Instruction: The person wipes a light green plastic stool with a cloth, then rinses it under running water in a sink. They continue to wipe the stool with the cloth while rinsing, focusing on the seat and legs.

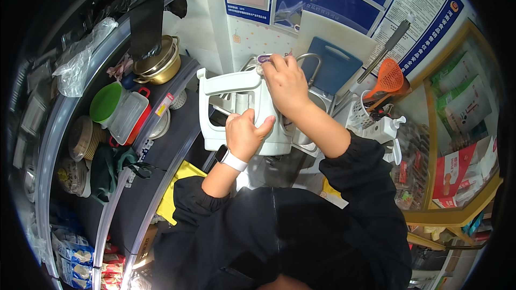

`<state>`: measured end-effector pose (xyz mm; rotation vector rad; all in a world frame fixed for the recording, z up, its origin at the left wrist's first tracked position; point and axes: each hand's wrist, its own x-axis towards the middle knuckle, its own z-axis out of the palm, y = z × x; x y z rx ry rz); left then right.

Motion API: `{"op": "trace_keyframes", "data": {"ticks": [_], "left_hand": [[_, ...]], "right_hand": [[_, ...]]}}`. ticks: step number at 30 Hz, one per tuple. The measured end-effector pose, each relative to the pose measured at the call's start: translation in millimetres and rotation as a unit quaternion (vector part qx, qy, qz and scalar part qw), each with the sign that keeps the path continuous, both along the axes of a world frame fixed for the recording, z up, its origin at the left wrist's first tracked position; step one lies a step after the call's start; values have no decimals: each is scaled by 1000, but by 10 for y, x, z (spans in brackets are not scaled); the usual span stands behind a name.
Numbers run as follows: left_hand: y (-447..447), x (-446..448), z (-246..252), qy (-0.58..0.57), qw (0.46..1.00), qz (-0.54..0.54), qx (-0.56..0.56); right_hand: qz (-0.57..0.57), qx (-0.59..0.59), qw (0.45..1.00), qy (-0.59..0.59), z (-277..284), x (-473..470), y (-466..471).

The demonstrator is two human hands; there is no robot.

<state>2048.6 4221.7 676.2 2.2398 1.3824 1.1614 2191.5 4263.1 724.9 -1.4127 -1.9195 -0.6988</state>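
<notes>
A white plastic frame-like appliance part (229,82) with large openings is held up before me, above a metal sink (305,139). My left hand (246,135), with a white-strapped watch on its wrist, grips the part's lower middle, thumb spread. At the part's top right edge, my right hand (284,82) presses a whitish scrubber or cloth with a purple edge (264,59) against it. Its fingers are bent over the scrubber. Behind my right hand stands a curved metal faucet (318,58).
Black shelves at left hold a gold pot (161,64), a green bowl (105,102) and containers. A blue cutting board (332,64) leans on the wall. At right are a utensil basket (360,110), a pump bottle (381,129) and a glass-fronted cabinet (435,217).
</notes>
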Motion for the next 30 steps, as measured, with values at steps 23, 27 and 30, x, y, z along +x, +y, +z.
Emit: {"op": "trace_keyframes", "data": {"ticks": [23, 27, 30], "left_hand": [[-25, -156, 79, -7, 1000, -3, 25], [-58, -71, 102, 4, 1000, -14, 26], [-54, -118, 116, 25, 999, -28, 35]], "right_hand": [[76, 42, 896, 435, 875, 666, -107], [186, -176, 953, 162, 652, 450, 148], [133, -331, 933, 39, 515, 390, -42]]}}
